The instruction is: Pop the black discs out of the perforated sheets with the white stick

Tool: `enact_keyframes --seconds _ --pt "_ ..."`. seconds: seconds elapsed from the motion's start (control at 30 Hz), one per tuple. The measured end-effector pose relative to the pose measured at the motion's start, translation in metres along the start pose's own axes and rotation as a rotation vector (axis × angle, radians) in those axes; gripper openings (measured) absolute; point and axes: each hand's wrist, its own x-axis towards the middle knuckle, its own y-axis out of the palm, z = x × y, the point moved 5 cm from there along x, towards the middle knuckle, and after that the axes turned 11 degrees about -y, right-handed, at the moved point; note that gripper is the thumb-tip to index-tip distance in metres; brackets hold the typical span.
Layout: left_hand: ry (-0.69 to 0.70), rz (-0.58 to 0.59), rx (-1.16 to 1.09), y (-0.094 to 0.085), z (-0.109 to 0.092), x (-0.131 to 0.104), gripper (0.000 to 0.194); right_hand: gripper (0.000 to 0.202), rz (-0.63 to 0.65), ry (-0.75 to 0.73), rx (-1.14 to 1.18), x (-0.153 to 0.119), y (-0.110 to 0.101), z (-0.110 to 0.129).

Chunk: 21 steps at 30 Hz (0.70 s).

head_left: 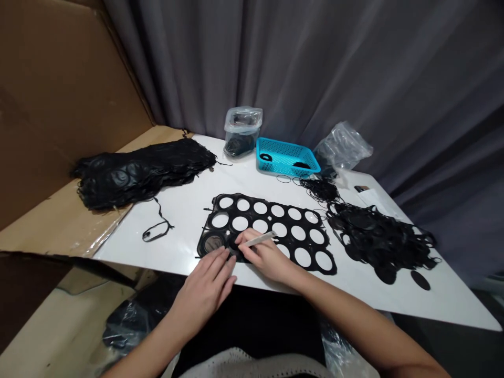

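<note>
A black rubber-like sheet [286, 221] with rows of round holes lies on the white table in front of me. In its near-left corner one circle still holds a dark disc [213, 243]. My left hand [208, 281] rests flat on the sheet's near edge beside this disc, fingers stretched out. With my right hand [270, 257] I pinch a narrow, flat silvery tool [262, 239], its tail end pointing up and right. Its working tip is hidden by my fingers, over the circle just right of the disc.
At left lies a thick stack of black sheets [145, 170]. A blue basket [287, 167] with black rings, a clear container [242, 131] and a plastic bag [344, 147] stand at the back. Black scraps [381, 236] and thin rings [321, 189] lie right.
</note>
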Motion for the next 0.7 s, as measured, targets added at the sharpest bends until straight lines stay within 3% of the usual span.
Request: enact_keyframes --seconds 0.13,0.5,0.7 --pt "0.031 -0.033 0.021 0.003 -0.002 -0.013 0.04 0.015 0.019 0.016 0.041 -0.004 0.005 -0.002" --pt "0.027 -0.034 -0.012 0.003 0.002 -0.016 0.042 0.014 0.057 -0.001 0.018 -0.004 0.006 -0.002" --pt "0.042 -0.03 -0.009 0.003 0.002 -0.013 0.042 0.008 0.078 -0.111 -0.155 -0.009 0.021 0.007"
